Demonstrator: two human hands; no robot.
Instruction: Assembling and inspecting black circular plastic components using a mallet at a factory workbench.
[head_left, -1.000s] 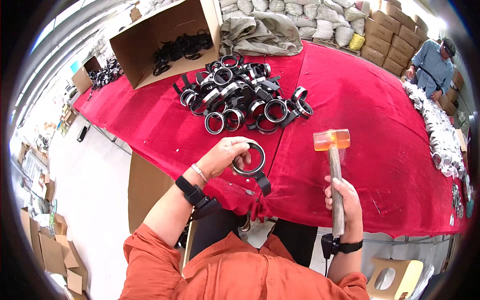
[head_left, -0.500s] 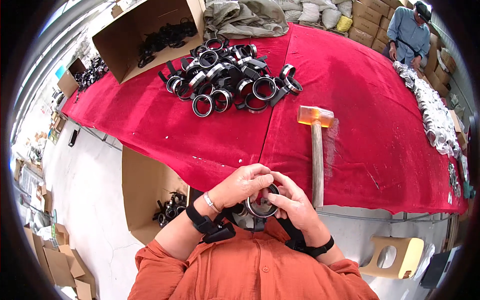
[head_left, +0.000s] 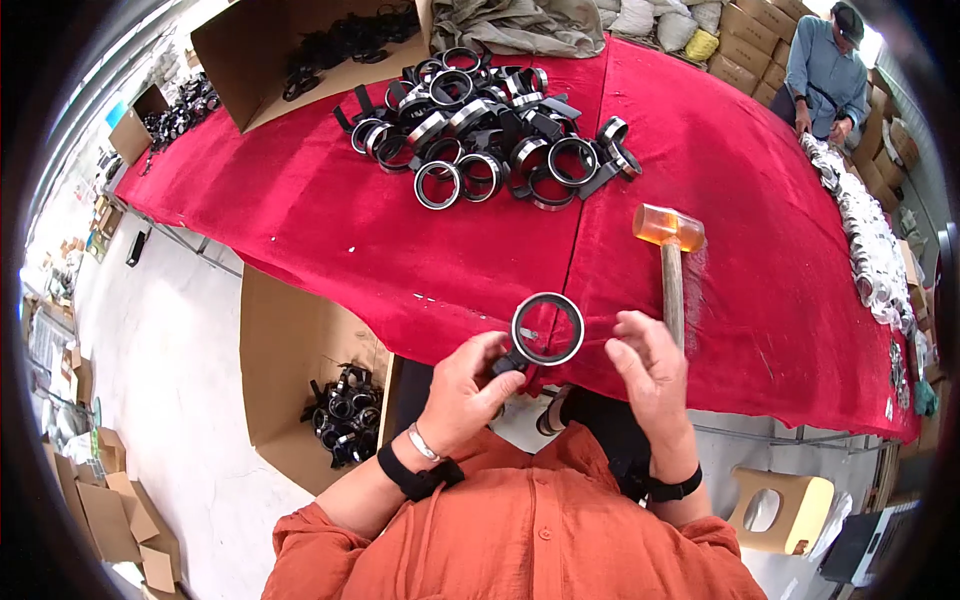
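Partly hidden: the tab (head_left: 512, 361) of the black-and-silver ring (head_left: 518, 328), covered by the fingers of the left hand (head_left: 463, 393); the lower end of the mallet's wooden handle (head_left: 672, 290), lost behind the right hand (head_left: 655, 385). Cut by the upper edge: the upper cardboard box (head_left: 235, 50) and the crumpled grey-green sheet (head_left: 515, 25). Indistinct—the dark parts (head_left: 345, 48) inside that box, and the whitish pieces (head_left: 865, 235) at far right, too small to identify.

Right hand (head_left: 654, 375) now off ring (head_left: 546, 362)
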